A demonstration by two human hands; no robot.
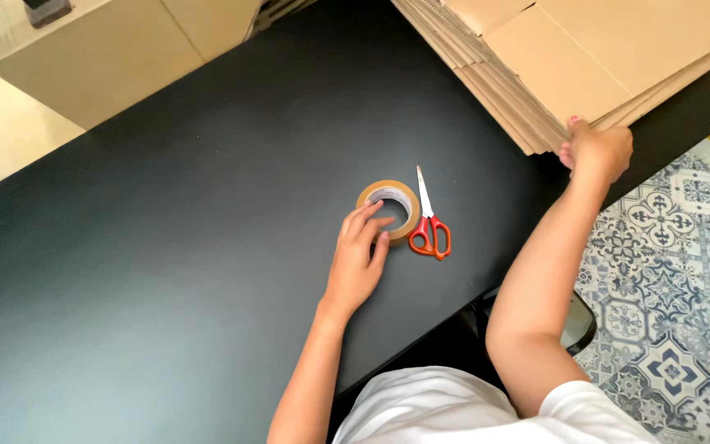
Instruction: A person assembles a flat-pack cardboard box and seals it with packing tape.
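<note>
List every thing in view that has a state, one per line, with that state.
Tape roll: lying flat on the black table, left hand's fingers on its rim.
Scissors: closed, lying flat beside the roll, untouched.
Cardboard sheets: folded flat, stacked, gripped at the near corner.
Left hand: open, resting on the roll.
Right hand: closed on the stack's corner.

Brown tape roll point(389, 210) lies flat (flattened cardboard boxes point(569, 66) stacked beyond).
</note>
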